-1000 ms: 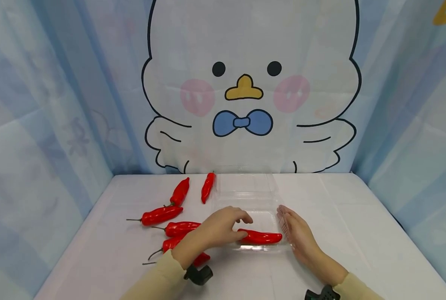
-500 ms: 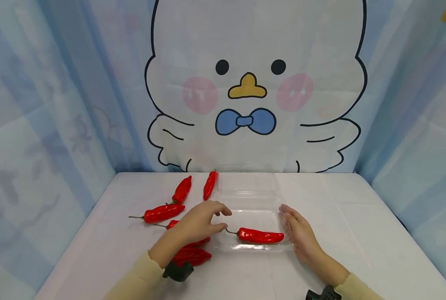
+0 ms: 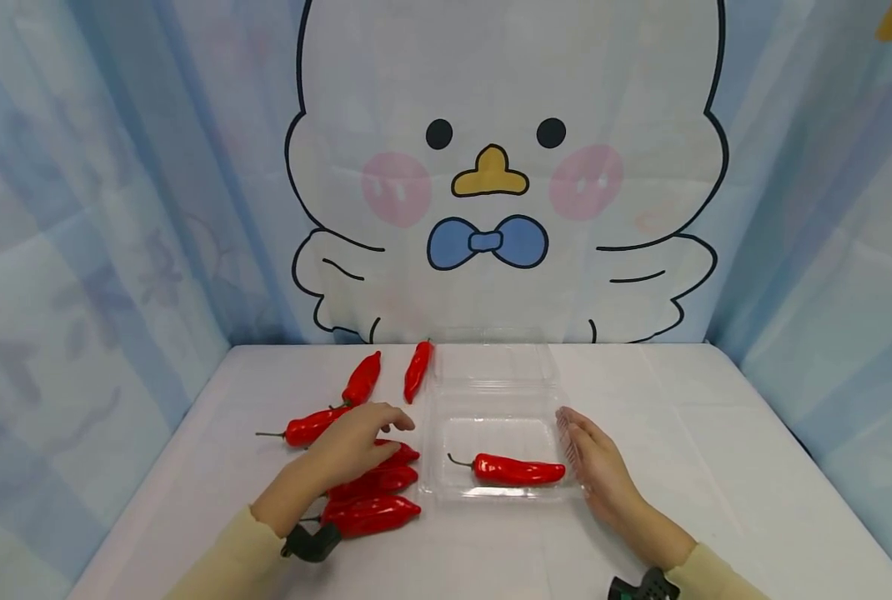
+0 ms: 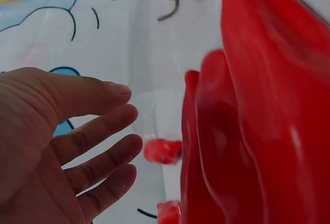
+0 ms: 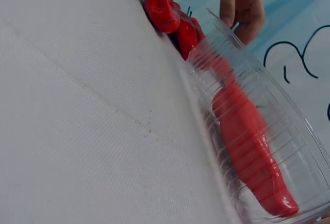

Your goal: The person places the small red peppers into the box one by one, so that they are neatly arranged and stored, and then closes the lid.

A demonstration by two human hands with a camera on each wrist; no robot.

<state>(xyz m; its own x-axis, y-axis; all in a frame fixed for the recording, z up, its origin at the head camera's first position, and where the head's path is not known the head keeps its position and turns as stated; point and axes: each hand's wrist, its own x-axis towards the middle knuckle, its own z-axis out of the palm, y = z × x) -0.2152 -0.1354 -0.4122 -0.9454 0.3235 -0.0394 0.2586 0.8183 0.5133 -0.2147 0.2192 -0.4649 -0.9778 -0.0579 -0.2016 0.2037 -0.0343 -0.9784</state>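
Note:
A clear plastic clamshell box [image 3: 494, 432] lies with its lid [image 3: 494, 364] folded back on the white table. Inside its front part lies one red chili pepper [image 3: 518, 471], stem to the left. My left hand [image 3: 352, 443] hovers left of the box, over loose peppers; in the left wrist view its fingers are spread and hold nothing. Under and in front of it several red peppers [image 3: 374, 515] lie side by side, partly hidden by hand and wrist. My right hand [image 3: 607, 475] rests with extended fingers against the box's ribbed right wall.
Another pepper [image 3: 307, 428] lies left of my left hand, its tip hidden behind it. Farther back are a pepper [image 3: 362, 379] and one beside the lid [image 3: 417, 372]. A curtain [image 3: 633, 325] with a cartoon bird stands along the table's back edge.
My left hand has drawn back leftward out of the box, leaving the pepper lying in it, and now hovers above the loose peppers. The right hand stays at the box's wall.

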